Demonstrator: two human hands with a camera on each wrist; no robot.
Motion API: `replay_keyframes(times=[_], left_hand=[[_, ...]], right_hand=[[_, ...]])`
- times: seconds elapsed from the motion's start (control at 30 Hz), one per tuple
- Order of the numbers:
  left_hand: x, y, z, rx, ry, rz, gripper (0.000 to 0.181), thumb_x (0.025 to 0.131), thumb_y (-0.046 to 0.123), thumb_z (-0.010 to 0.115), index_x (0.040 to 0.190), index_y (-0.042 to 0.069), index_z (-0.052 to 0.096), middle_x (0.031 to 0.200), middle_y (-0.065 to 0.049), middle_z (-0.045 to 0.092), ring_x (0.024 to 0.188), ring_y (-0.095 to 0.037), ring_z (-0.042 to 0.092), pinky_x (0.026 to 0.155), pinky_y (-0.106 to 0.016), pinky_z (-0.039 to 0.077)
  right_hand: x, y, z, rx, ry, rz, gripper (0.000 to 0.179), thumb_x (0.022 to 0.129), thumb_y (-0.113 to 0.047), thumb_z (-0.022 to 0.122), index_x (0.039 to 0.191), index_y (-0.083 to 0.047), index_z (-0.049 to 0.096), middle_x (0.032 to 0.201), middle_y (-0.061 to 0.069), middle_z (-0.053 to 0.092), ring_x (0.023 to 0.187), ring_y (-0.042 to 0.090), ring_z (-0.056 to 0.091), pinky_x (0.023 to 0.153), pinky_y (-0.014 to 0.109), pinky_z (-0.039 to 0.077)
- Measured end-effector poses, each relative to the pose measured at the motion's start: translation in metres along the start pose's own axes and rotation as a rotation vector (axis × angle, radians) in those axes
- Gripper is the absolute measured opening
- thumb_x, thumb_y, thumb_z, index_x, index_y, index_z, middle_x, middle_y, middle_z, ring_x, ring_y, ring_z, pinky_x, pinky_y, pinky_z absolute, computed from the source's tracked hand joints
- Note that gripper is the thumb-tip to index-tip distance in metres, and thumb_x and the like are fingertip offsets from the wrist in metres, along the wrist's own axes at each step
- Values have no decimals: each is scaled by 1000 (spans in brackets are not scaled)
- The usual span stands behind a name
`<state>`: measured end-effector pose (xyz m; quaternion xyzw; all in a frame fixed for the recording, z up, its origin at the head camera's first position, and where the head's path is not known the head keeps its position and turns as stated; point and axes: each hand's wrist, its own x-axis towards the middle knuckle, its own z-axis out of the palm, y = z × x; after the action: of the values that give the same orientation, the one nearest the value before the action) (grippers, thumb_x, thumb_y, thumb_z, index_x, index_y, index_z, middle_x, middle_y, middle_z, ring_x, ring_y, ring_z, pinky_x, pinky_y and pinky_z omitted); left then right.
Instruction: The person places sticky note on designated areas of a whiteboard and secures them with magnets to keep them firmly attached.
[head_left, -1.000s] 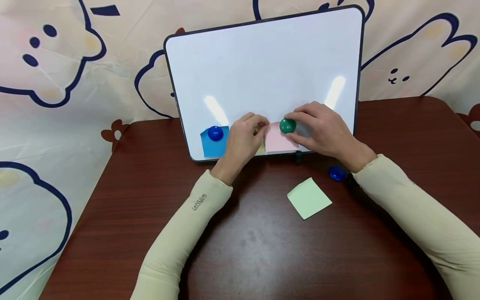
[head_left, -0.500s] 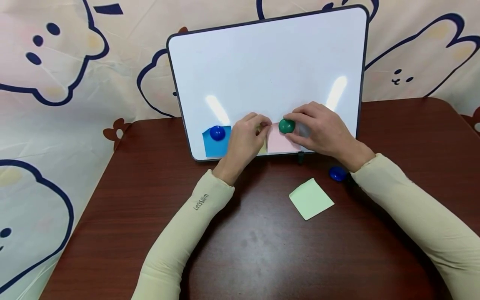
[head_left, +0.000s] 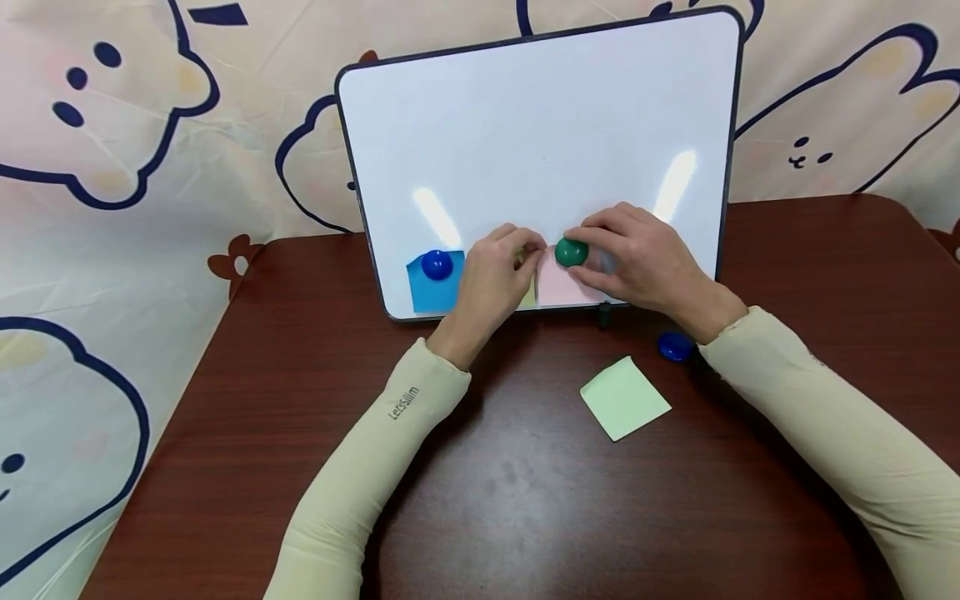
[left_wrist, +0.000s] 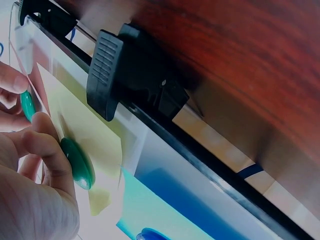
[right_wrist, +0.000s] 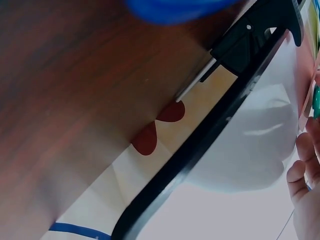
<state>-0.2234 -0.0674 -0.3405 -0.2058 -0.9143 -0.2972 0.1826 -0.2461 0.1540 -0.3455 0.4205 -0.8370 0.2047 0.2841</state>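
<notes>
Low on the whiteboard [head_left: 540,125], my right hand [head_left: 637,258] pinches a round green magnet [head_left: 572,252] between thumb and fingers, against the upper part of a pink sticky note [head_left: 562,287]. My left hand [head_left: 495,271] pinches the pink note near its upper left corner. Behind that hand, mostly hidden in the head view, is a yellow sticky note [left_wrist: 102,127]; the left wrist view shows another green magnet [left_wrist: 77,165] on it. Further left, a blue magnet [head_left: 437,265] sits on a blue sticky note [head_left: 431,293].
A pale green sticky note [head_left: 626,400] lies on the dark wooden table [head_left: 480,517], and a loose blue magnet [head_left: 676,347] is by the right sleeve. Black clips [left_wrist: 107,75] grip the board's lower edge. A patterned cloth [head_left: 247,150] hangs behind.
The green magnet in my right hand has shifted slightly left over the pink note. My left hand keeps its hold, and the head view has drifted a little.
</notes>
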Motion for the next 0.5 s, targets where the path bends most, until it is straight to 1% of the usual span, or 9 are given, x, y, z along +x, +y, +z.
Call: replay_keyframes(times=[0.37, 0.5], left_hand=[[0, 1, 1, 4, -6, -4, 14, 96, 16, 66, 105, 10, 75, 103, -5, 71, 85, -16, 65, 78, -25, 57], [0, 1, 0, 13, -10, -15, 14, 96, 17, 66, 106, 11, 75, 103, -5, 71, 85, -16, 65, 78, -24, 57]], right_hand=[[0, -1, 2, -41, -11, -9, 42, 80, -26, 83, 115, -7, 72, 109, 10, 66, 94, 26, 60, 76, 42, 54], [1, -2, 2, -60, -18, -14, 40, 81, -27, 82, 114, -6, 72, 108, 11, 66, 93, 27, 60, 76, 42, 54]])
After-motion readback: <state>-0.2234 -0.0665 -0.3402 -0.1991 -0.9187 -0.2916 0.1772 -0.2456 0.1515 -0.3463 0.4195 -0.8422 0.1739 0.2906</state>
